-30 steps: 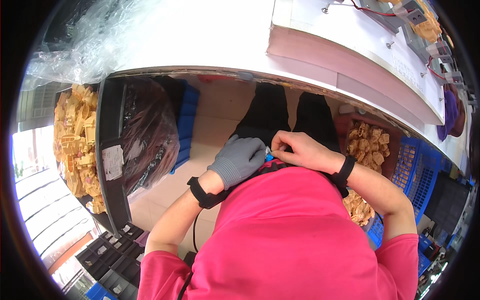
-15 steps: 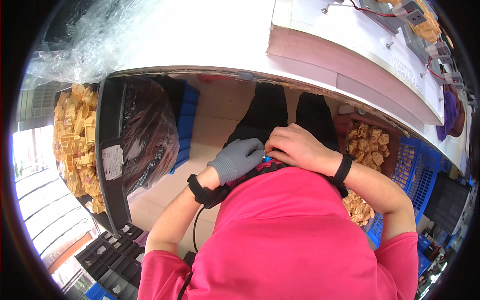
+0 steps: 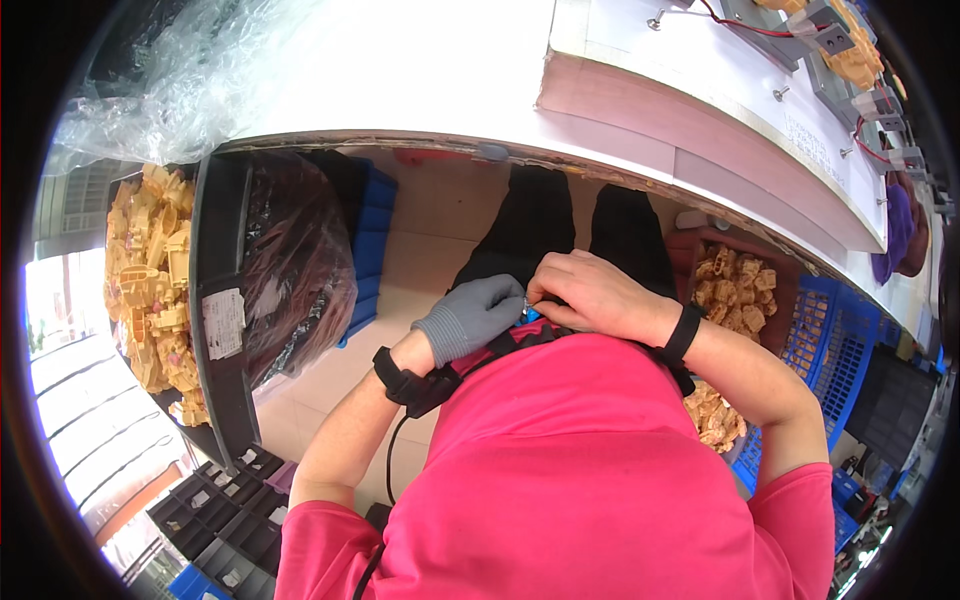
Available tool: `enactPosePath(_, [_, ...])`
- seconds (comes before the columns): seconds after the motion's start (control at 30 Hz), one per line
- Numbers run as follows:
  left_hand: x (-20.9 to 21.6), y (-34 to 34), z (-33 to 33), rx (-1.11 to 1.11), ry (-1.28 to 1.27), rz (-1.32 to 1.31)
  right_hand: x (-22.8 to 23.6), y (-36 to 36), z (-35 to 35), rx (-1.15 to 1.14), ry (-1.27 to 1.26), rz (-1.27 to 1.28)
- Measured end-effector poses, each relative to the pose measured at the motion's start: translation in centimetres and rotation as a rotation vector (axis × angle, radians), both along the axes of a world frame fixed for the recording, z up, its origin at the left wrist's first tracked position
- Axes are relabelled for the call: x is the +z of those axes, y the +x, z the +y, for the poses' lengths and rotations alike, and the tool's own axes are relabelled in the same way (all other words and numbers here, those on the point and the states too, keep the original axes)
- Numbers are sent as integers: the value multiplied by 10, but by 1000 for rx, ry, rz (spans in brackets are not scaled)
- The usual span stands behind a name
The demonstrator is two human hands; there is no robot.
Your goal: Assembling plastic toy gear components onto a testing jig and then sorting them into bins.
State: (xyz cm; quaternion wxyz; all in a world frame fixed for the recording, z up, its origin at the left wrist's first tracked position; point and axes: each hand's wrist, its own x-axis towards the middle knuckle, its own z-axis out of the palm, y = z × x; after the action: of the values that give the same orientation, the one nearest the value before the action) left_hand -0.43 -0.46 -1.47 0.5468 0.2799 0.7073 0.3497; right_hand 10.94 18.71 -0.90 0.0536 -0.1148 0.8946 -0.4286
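My left hand (image 3: pixel 474 314), in a grey glove, is at my waist with its fingers curled inward. My bare right hand (image 3: pixel 590 290) meets it from the other side, thumb and fingers bent together. Between the fingertips shows a small blue piece (image 3: pixel 529 315) with a bit of shiny metal; its kind is too small to tell. A black strap (image 3: pixel 530 338) crosses my waist just below it. Both hands are closed around this spot, and the fingers hide most of what they hold.
Ahead is a white worktable (image 3: pixel 400 80) with a raised fixture board (image 3: pixel 700 110) at right. Crumpled clear plastic (image 3: pixel 170 95) covers its left end. Yellow plastic parts (image 3: pixel 150 290) fill a dark bin at left. Tan parts (image 3: pixel 735 290) lie in a crate by blue baskets (image 3: pixel 825 340) at right.
Both hands stay together at my waist. The left hand has shifted very slightly left, and a little more of the blue piece and metal shows between the fingers.
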Motion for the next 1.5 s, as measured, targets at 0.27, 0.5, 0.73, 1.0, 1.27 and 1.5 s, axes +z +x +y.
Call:
enactPosePath(0.27, [-5, -2, -1, -25, -5, 17, 4, -2, -2, 16, 115, 106])
enactPosePath(0.5, [-6, -3, -2, -26, 13, -21, 2, -6, -3, 68, 169, 167])
enactPosePath(0.73, [-4, 0, -2, -9, 24, -16, -2, -10, 3, 108, -19, -123])
enactPosePath(1.0, [2, 4, 6, -120, -32, 88, 4, -13, 8, 147, -198, -360])
enactPosePath(1.27, [5, 3, 4, -91, -7, 95, -3, -2, 14, 96, -362, -453])
enactPosePath(1.5, [7, 8, 4, -79, 13, 226, 5, -1, 13, -153, -344, -570])
